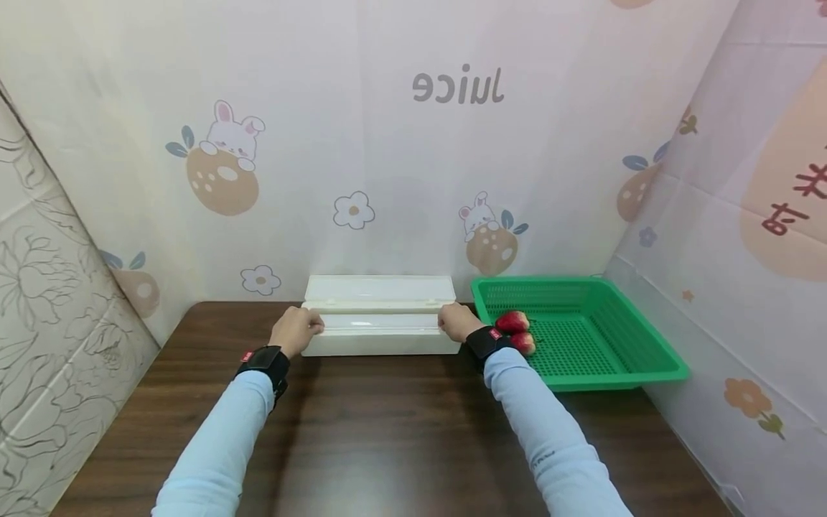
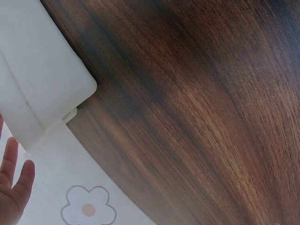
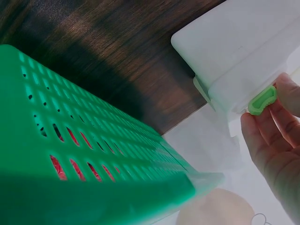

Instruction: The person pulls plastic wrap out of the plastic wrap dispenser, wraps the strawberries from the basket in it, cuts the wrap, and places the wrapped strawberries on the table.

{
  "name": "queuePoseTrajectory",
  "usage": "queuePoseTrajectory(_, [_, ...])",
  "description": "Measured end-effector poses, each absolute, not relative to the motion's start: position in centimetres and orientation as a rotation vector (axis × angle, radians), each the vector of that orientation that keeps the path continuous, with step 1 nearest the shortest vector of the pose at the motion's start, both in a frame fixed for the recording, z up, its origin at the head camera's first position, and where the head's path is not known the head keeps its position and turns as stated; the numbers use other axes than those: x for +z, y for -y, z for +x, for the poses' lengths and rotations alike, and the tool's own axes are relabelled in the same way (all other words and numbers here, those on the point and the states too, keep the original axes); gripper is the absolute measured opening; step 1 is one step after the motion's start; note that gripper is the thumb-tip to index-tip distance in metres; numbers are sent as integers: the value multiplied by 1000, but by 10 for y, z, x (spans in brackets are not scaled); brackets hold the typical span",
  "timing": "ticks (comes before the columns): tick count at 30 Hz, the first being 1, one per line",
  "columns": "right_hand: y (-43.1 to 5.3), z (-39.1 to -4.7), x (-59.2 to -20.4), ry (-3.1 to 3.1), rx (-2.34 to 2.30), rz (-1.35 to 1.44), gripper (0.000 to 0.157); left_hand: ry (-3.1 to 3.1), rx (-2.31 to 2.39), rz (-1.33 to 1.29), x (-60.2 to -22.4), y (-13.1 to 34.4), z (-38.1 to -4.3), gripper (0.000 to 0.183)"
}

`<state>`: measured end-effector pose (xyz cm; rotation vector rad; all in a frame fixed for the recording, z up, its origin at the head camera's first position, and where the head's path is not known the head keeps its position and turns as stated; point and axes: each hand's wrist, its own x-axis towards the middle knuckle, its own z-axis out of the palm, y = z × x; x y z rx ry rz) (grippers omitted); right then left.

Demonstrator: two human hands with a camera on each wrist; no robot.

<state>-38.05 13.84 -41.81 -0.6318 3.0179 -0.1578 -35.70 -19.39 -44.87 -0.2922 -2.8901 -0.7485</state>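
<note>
A long white plastic box, its look that of a cling film dispenser (image 1: 381, 345), lies on the table with its lid (image 1: 380, 289) raised at the back. My left hand (image 1: 297, 330) is at the box's left end, fingertips right at its edge. In the left wrist view only a few fingers (image 2: 24, 180) show, slightly spread beside the box's corner; the others are out of frame. At the right end is my right hand (image 1: 457, 322). Its thumb and fingers pinch a small bright green plastic piece (image 3: 262, 100) against the box's edge, seen in the right wrist view.
Right of the box stands a green perforated basket (image 1: 652, 345), its left rim close to my right hand. Two red fruits (image 1: 512, 322) lie in its left part. The dark wooden table (image 1: 375, 431) meets printed cloth walls (image 1: 413, 158) at the back and sides.
</note>
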Motion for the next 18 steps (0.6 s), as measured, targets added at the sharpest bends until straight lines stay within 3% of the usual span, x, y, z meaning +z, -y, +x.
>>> queuePoseTrajectory(5, [-135,-378,-415,-3031,-169,-596,25,2881,-716,-263,-446,197,-356,6])
queuePoseTrajectory(13, [-142,-376,-417,-3043,-149,-505,33,2873,-730,-302,-446,187,-354,9])
queuePoseTrajectory(18, [-144,-379,-424,-3066,-143,-542,24,2826,-667,-307,-449,185,-354,9])
